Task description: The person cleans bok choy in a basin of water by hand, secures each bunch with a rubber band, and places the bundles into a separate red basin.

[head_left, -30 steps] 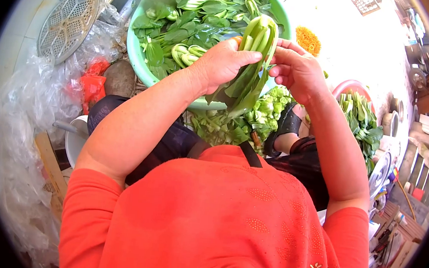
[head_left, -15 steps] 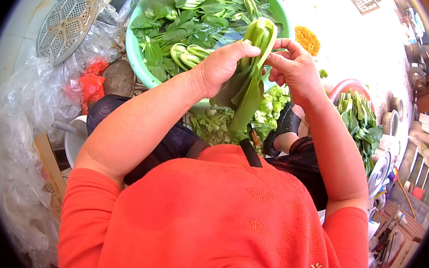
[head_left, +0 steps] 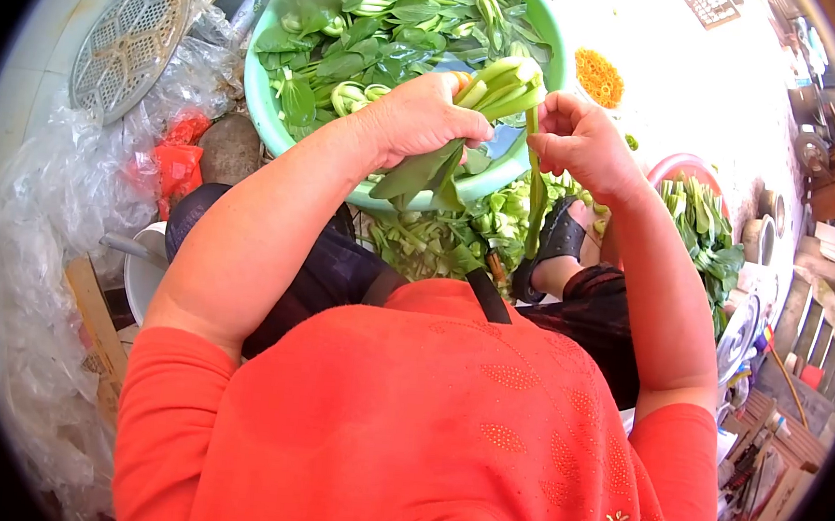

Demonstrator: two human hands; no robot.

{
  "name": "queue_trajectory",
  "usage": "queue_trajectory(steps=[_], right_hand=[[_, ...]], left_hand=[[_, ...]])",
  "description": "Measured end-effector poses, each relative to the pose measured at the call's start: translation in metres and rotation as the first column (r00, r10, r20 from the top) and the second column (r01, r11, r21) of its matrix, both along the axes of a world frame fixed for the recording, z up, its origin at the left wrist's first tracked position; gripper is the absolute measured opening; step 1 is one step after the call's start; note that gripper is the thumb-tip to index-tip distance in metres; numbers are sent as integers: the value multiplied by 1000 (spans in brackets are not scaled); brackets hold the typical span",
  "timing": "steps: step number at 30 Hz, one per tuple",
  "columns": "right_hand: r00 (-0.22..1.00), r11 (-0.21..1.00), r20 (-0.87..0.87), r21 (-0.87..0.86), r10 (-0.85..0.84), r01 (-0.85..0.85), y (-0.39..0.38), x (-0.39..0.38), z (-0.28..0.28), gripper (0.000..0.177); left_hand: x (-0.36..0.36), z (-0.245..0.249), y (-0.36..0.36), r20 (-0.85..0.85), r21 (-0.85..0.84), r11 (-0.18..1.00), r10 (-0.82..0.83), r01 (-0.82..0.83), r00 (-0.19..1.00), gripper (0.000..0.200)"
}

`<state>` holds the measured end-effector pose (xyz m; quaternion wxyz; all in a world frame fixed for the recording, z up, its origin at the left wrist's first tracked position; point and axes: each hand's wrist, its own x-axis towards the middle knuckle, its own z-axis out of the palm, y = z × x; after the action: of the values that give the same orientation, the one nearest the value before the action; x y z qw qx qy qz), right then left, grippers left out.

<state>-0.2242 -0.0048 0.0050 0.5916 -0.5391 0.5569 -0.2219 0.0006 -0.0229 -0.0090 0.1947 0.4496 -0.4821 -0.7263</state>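
Note:
A head of bok choy (head_left: 499, 87) is in my left hand (head_left: 427, 118), which is closed around it over the near rim of a green tub (head_left: 281, 135). Its base points up and right, and its leaves hang below the hand. My right hand (head_left: 586, 142) pinches one outer stalk (head_left: 535, 148) at the side of the head. That stalk bends down away from the rest, its leaf dangling below. Many loose bok choy heads (head_left: 375, 40) fill the tub, with some water showing among them.
Trimmed leaves and stalks (head_left: 429, 237) lie on the floor between my feet, near a dark sandal (head_left: 561, 242). At right a pink basin (head_left: 681, 168) holds more greens (head_left: 698, 232). An orange mesh item (head_left: 599, 78) lies beyond. Clear plastic sheeting (head_left: 63, 207) is heaped at left.
The bok choy head has tipped from upright toward the right in my left hand. My right hand has pulled an outer stalk outward and slightly right, away from the other leaves.

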Motion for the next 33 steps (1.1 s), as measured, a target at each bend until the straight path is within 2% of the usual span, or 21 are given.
queue_trajectory(steps=[1,2,5,6,8,9,10,12,13,14,16,18,20,21,22,24,26,28,30,31,33], right_hand=[[1000,999,10,33,14,-14,-1,-1,1,15],[1000,999,11,33,16,-16,0,0,0,15],[844,927,-499,-187,196,-325,-1,4,-2,17],[845,926,-497,-188,197,-327,-1,4,-2,17],[626,823,-748,-201,221,-531,-3,6,-3,15],[547,815,-802,-138,241,-562,-4,0,-7,13],[546,812,-802,-140,243,-567,-5,-6,-11,13],[406,781,-884,-80,231,-619,-8,-11,-12,13],[453,839,-863,-67,223,-539,-12,-6,-4,15],[522,875,-836,-116,169,-469,-20,-3,-3,18],[757,892,-653,-340,4,-298,-34,7,-2,27],[815,900,-579,-360,-9,-245,-41,18,14,37],[943,948,-317,-317,-103,-3,-41,29,31,43],[964,967,-244,-249,-109,47,-42,28,33,35],[962,966,-252,-257,-105,38,-43,27,34,35],[995,986,-33,-142,-98,93,-40,21,30,27],[995,986,-52,-151,-82,74,-33,19,22,20],[965,981,-261,-189,-3,-48,-26,9,5,21],[931,974,-340,-131,130,-184,-6,3,-12,14],[877,962,-429,-62,215,-267,7,4,-20,16],[633,848,-585,204,506,-489,32,11,-24,15]], left_hand=[[3,5,-1,1,1,1000,2,-2,1000,34],[6,11,-2,111,-76,995,-60,69,992,37],[14,12,-5,363,-235,939,-155,251,919,42],[17,11,-7,497,-306,880,-178,364,849,44],[28,12,-10,546,-293,887,-151,356,824,44],[35,14,-12,592,-282,894,-123,348,797,44],[43,24,-16,619,-308,892,-76,330,781,46],[62,23,-22,558,-343,913,9,221,830,55],[66,21,-21,528,-397,906,95,146,844,68],[69,19,-20,527,-398,907,103,138,844,68],[65,26,-17,388,-259,966,88,17,917,77],[60,24,-12,308,-250,968,103,-24,946,79],[58,18,-10,196,-242,959,195,-145,961,70],[58,18,-13,133,-242,956,202,-165,970,52],[60,19,-15,122,-249,953,209,-174,970,52],[63,23,-16,63,-174,964,213,-200,975,37],[66,22,-19,38,-176,962,221,-211,975,34],[67,23,-21,-13,-191,957,219,-218,976,33],[67,26,-20,-59,-176,955,231,-238,971,30],[67,28,-20,-69,-183,953,235,-244,970,29],[66,30,-21,-85,-199,947,240,-252,967,29]])
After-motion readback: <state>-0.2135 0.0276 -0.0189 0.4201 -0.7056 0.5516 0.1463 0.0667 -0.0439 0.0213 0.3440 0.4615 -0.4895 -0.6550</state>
